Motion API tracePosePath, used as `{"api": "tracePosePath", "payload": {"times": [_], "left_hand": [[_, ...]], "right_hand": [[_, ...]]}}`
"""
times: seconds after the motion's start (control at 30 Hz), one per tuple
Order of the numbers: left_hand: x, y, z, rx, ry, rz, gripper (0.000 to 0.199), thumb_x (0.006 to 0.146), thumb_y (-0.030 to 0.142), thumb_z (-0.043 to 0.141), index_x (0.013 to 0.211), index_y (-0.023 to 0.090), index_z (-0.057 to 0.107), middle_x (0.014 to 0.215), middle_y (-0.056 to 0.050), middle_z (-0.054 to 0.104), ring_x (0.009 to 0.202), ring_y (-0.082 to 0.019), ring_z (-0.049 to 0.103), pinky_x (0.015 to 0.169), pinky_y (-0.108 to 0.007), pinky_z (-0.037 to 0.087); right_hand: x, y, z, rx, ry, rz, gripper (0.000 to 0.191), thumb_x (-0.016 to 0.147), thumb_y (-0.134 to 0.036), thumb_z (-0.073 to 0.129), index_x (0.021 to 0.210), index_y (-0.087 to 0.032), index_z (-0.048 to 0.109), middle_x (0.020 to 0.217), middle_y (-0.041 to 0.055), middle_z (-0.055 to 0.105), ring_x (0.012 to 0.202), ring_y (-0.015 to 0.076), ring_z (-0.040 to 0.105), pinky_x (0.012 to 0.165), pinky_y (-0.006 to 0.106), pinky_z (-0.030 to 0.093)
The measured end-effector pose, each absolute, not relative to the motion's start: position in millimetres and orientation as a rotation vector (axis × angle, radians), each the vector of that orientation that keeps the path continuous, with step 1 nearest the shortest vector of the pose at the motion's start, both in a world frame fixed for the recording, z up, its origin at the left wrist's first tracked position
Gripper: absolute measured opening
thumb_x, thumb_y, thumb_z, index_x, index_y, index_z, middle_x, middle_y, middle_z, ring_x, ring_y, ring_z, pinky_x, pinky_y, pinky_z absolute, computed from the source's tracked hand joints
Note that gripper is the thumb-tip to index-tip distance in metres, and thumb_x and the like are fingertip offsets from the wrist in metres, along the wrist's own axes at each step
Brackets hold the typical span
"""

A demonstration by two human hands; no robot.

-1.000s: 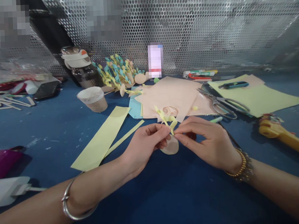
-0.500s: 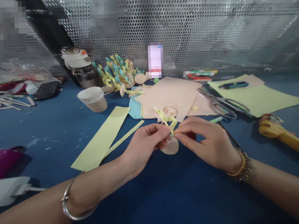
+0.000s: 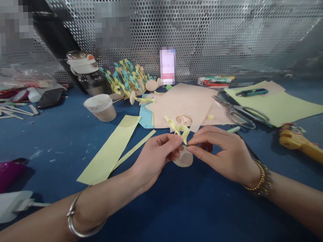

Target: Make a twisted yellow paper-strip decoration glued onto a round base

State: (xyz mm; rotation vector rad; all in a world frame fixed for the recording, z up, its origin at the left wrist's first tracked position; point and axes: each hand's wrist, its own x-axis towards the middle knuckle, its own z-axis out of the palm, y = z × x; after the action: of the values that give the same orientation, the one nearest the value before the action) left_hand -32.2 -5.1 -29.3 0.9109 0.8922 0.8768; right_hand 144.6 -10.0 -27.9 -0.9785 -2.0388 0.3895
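Observation:
Between the thumb and fingers of my left hand (image 3: 162, 149) is a small paper piece with curled yellow paper strips (image 3: 185, 135) rising from it. Closed in a pinch, my right hand (image 3: 221, 150) has its fingertips right at the lower end of one curl; whether the paper is between them I cannot tell. A pale round paper disc (image 3: 184, 158) shows just under both hands, its upper part hidden by my left fingers. Left of my hands lie a narrow yellow paper strip (image 3: 136, 149) and a wide yellow paper piece (image 3: 111, 150).
Pale paper sheets (image 3: 184, 102) lie beyond my hands, with scissors (image 3: 241, 112) to their right. Further out are a paper cup (image 3: 100, 107), a bottle (image 3: 88, 74), finished paper curls (image 3: 130, 77) and a lit phone (image 3: 168, 65). A yellow tool (image 3: 304, 143) sits at right.
The curled yellow strips have shifted slightly left, and the curl's lower end sits a little further from my right fingertips. Both hands stay almost in place.

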Motion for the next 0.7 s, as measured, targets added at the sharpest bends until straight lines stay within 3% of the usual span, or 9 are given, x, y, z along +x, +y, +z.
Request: {"api": "tracePosePath", "payload": {"times": [0.17,0.5,0.7], "left_hand": [[-32.1,-5.8,-29.5,0.937,0.882,0.859,0.024,0.08,0.032,0.063,0.064,0.014,0.058,0.062,0.003,0.053,0.056,-0.007,0.043,0.057,-0.022,0.035],[-32.0,-7.3,-31.6,0.98,0.897,0.927,0.022,0.081,0.032,0.063,0.069,0.014,0.058,0.064,0.002,0.055,0.057,-0.007,0.045,0.057,-0.019,0.037],[-33.1,-2.8,-29.6,0.809,0.942,1.077,0.015,0.079,0.024,0.064,0.071,0.015,0.056,0.072,0.0,0.061,0.059,-0.005,0.051,0.057,-0.017,0.041]], "right_hand": [[143.5,-8.9,-26.4,-1.019,-2.01,0.389,0.008,0.08,-0.023,0.065,0.073,-0.019,0.063,0.072,0.0007,0.061,0.057,0.01,0.053,0.051,0.024,0.045],[150.5,-5.2,-22.4,-0.974,-2.121,0.396,0.008,0.083,-0.026,0.062,0.079,-0.019,0.064,0.073,0.0013,0.063,0.059,0.0103,0.056,0.056,0.023,0.046],[216.4,39.3,3.7,-1.581,-1.926,-0.229,0.017,0.082,-0.031,0.059,0.082,-0.017,0.069,0.085,0.0079,0.069,0.062,0.0127,0.054,0.06,0.029,0.038]]}}
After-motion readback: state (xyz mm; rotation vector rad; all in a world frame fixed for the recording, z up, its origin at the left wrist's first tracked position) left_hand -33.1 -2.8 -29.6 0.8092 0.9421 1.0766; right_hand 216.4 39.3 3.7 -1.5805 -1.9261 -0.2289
